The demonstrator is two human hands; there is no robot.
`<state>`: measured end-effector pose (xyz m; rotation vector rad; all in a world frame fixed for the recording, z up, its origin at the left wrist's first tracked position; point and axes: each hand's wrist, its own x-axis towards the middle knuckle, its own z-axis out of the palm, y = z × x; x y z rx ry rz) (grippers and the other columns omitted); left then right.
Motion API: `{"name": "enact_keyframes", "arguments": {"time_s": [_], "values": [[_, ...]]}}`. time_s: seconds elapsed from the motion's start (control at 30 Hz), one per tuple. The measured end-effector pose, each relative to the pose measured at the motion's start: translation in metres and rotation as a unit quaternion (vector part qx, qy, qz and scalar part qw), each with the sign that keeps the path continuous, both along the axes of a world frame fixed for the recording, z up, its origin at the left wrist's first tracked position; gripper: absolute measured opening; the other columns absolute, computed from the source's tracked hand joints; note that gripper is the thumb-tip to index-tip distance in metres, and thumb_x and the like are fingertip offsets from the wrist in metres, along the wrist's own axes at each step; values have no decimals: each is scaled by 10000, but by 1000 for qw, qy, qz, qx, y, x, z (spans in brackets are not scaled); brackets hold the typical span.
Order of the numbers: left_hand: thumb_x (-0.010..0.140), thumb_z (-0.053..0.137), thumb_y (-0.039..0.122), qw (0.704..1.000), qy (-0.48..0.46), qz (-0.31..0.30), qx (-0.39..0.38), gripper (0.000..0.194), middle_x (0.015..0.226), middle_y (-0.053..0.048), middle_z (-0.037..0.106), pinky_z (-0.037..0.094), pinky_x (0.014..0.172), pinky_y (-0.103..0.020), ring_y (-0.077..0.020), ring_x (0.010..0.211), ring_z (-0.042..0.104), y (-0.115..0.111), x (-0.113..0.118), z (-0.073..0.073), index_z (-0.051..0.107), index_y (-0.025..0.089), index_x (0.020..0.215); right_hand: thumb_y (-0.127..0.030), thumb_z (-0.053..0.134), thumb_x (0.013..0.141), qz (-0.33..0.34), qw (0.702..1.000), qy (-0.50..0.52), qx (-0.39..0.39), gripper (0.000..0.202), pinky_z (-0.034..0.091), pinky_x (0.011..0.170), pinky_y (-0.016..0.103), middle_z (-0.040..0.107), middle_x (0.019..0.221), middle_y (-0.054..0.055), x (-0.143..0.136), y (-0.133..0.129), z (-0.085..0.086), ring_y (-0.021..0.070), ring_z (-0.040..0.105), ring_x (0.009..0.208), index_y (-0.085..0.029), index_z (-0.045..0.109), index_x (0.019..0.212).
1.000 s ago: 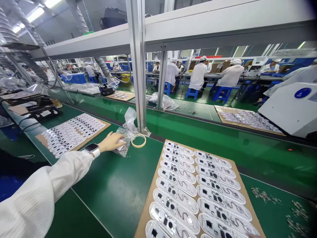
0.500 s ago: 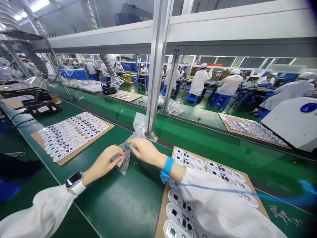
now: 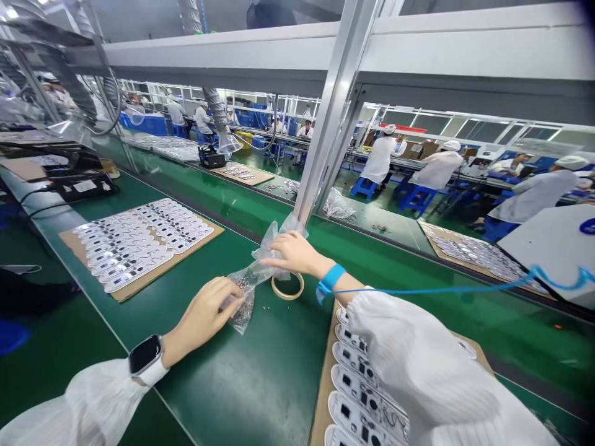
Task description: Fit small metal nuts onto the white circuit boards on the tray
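A clear plastic bag (image 3: 243,314) of small metal parts lies on the green bench top. My left hand (image 3: 207,316), with a watch at the wrist, has its fingers curled on the bag's filled lower end. Farther back, my right hand (image 3: 297,253) is closed on the crumpled upper part of the same bag, a blue band (image 3: 331,280) round the wrist. Just below the right hand lies a roll of tape (image 3: 288,296). A few tiny loose parts (image 3: 266,308) are scattered beside the bag.
Cardboard sheets carrying rows of white boards lie left (image 3: 139,244) and right (image 3: 356,371). A metal post (image 3: 325,118) rises behind the bag. The blue cord (image 3: 418,291) runs right from my wrist. People in white sit at benches beyond.
My right hand has moved back and right onto the upper part of the bag. The tape roll has come into sight. My left hand stays at the filled end, and the view has shifted.
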<state>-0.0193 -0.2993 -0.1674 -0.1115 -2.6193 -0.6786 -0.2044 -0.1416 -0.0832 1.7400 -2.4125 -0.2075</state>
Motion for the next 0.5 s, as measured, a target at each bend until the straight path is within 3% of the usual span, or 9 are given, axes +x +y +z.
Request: {"name": "enact_keyframes", "arguments": {"time_s": [0.1, 0.2, 0.4, 0.5], "values": [[898, 429, 354, 1000, 4, 5, -1, 264, 806, -12, 574, 394, 730, -189, -81, 817, 501, -11, 1, 3, 576, 158, 799, -344, 657, 802, 43, 997, 17, 59, 274, 310, 975, 351, 667, 996, 78, -13, 12, 0, 209, 534, 1048, -129, 666, 972], [893, 449, 340, 1000, 11, 3, -1, 239, 831, -14, 574, 404, 757, -176, -77, 864, 504, -27, 7, 2, 575, 160, 799, -192, 575, 853, 26, 996, 56, 68, 129, 352, 943, 375, 652, 844, 55, -19, 17, -5, 186, 560, 949, -112, 650, 786], [859, 513, 329, 999, 19, -25, -7, 173, 1015, -10, 602, 432, 971, -185, -82, 1090, 509, -39, 22, -14, 614, 193, 823, -184, 467, 914, -40, 993, 111, -5, 164, 389, 930, 406, 610, 977, 81, -15, -7, -9, 204, 525, 1046, -104, 608, 938], [860, 498, 359, 1000, 11, 1, -6, 194, 1138, -20, 574, 441, 1012, -247, -113, 1168, 485, -32, 25, -19, 606, 198, 865, -185, 456, 916, -23, 996, 92, -6, 179, 387, 941, 398, 598, 1046, 88, -12, -20, -5, 209, 502, 1098, -104, 599, 987]]}}
